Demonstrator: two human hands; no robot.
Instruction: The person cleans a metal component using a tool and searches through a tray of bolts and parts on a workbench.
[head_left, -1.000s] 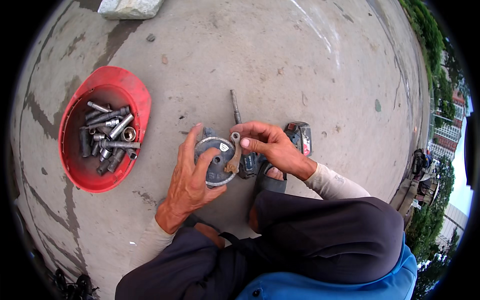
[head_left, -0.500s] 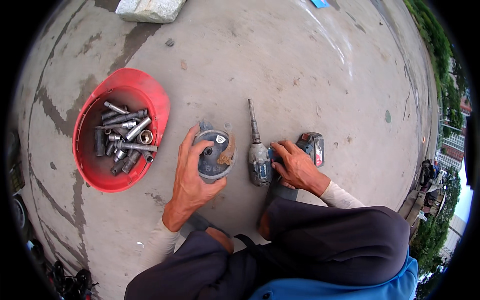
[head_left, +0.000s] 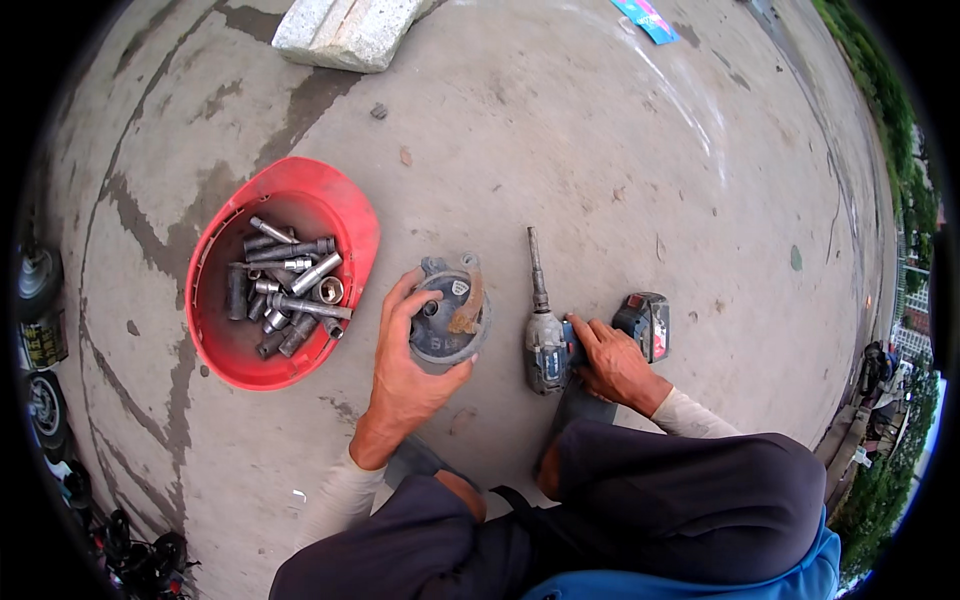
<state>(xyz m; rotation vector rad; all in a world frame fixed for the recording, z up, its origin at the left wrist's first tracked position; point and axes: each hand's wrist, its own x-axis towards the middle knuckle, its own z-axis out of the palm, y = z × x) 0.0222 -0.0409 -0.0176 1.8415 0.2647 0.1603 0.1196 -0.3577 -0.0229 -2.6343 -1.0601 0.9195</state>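
My left hand [head_left: 405, 375] grips a round, dark metal plate [head_left: 446, 335] by its edges, thumb at the near rim and fingers over the far left side. The plate has a small hole near its middle, lugs at its far rim and a rusty brown patch on its right. My right hand [head_left: 618, 362] is closed round the handle of a cordless impact wrench [head_left: 546, 350], which lies on its side on the ground. Its long socket points away from me, and its battery [head_left: 645, 325] is to the right of my hand. Part of the handle is hidden under my fingers.
An upturned red hard hat [head_left: 225, 345] full of metal sockets [head_left: 290, 285] sits at the left on the concrete ground [head_left: 560, 130]. A stone block [head_left: 345, 35] and a blue packet [head_left: 648, 18] lie far ahead. Wheels [head_left: 45, 410] stand at the left edge.
The view has shifted, so everything sits lower and further right in the picture. Both hands keep their hold on the plate and the impact wrench.
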